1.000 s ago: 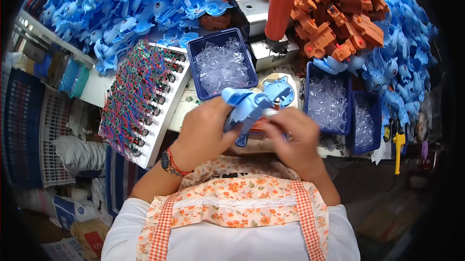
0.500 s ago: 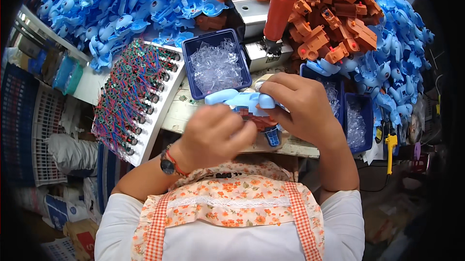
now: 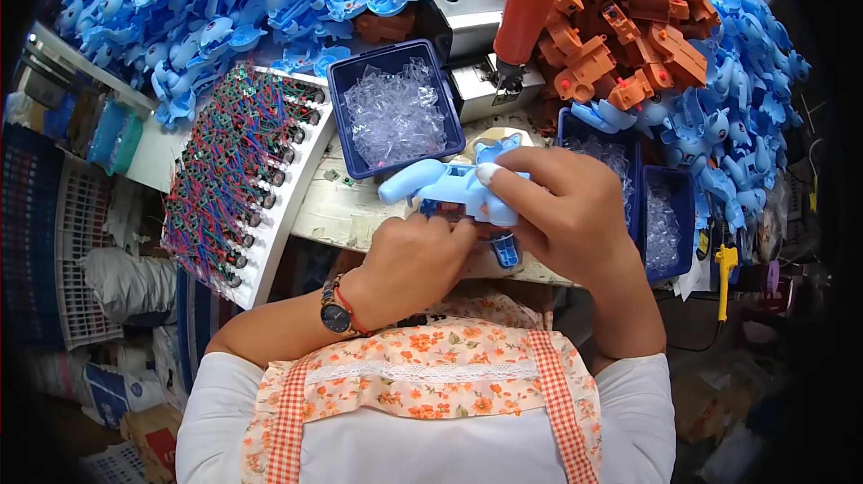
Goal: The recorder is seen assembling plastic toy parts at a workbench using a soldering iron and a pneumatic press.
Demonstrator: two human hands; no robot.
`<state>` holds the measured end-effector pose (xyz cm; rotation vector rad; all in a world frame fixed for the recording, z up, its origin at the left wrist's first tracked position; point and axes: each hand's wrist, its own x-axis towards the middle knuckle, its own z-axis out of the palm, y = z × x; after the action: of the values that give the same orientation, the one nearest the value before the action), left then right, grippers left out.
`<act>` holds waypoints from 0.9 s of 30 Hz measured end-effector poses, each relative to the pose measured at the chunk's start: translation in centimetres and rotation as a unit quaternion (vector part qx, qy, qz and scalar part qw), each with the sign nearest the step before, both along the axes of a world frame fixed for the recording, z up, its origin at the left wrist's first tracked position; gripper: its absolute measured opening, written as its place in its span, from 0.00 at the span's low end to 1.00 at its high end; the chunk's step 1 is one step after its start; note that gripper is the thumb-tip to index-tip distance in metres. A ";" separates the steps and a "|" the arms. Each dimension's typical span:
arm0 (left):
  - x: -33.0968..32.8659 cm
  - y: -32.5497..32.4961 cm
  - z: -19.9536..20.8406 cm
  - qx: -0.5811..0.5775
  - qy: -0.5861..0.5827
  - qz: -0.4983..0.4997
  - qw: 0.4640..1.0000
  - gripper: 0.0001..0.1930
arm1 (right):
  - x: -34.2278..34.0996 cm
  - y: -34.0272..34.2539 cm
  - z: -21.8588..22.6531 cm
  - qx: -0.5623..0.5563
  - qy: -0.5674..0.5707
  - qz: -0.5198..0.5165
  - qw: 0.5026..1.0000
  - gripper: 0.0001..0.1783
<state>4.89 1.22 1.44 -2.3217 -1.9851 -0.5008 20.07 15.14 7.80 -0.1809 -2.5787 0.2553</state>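
Over the near edge of the bench I hold a light-blue plastic toy body [image 3: 449, 184], with a darker blue ribbed piece [image 3: 505, 250] hanging below it. My right hand [image 3: 566, 205] is closed round the toy's right end, thumb across its top. Curled fingers of my left hand [image 3: 415, 259] press against the toy's lower side, next to a reddish-brown inner part; their tips are partly hidden. Just beyond the toy stands a dark-blue bin [image 3: 344, 129] of small clear plastic pieces.
A white tray [image 3: 270, 273] of wired circuit boards lies left. Heaps of blue shells [image 3: 225, 17] and orange housings [image 3: 584, 62] fill the back. An orange power screwdriver [image 3: 530, 12] hangs above a metal fixture [image 3: 494, 88]. Two more blue bins [image 3: 667, 223] stand right.
My left hand has come in from a blurred position to the toy's lower side. The toy has tilted a little, and my right hand's thumb has shifted onto its top.
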 end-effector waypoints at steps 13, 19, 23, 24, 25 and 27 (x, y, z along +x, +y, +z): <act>-3.3 -2.5 -1.5 -0.049 -0.047 -0.067 0.995 0.19 | 4.0 0.7 -8.8 0.027 0.121 0.034 0.992 0.12; -7.0 -3.3 -3.2 0.084 -0.166 -0.106 0.977 0.19 | 4.2 1.0 -9.2 0.016 0.117 0.040 0.992 0.10; -4.8 0.1 -1.7 0.073 -0.280 -0.049 0.956 0.28 | 4.8 0.9 -9.0 0.001 0.074 0.042 0.996 0.14; -4.5 0.7 -1.6 0.041 -0.316 -0.047 0.947 0.30 | 4.8 0.8 -8.5 -0.002 0.073 0.042 0.996 0.14; -4.5 0.8 -2.0 0.019 -0.328 -0.043 0.943 0.32 | 4.7 0.6 -7.5 -0.053 0.033 0.035 0.997 0.19; -4.6 0.7 -2.8 0.022 -0.339 -0.035 0.940 0.32 | 5.2 0.4 -6.9 -0.105 -0.011 0.023 0.994 0.24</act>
<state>0.30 1.90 -1.39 -2.4015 -2.0777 -1.5033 25.23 15.53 0.87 -0.2027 -2.5766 0.5443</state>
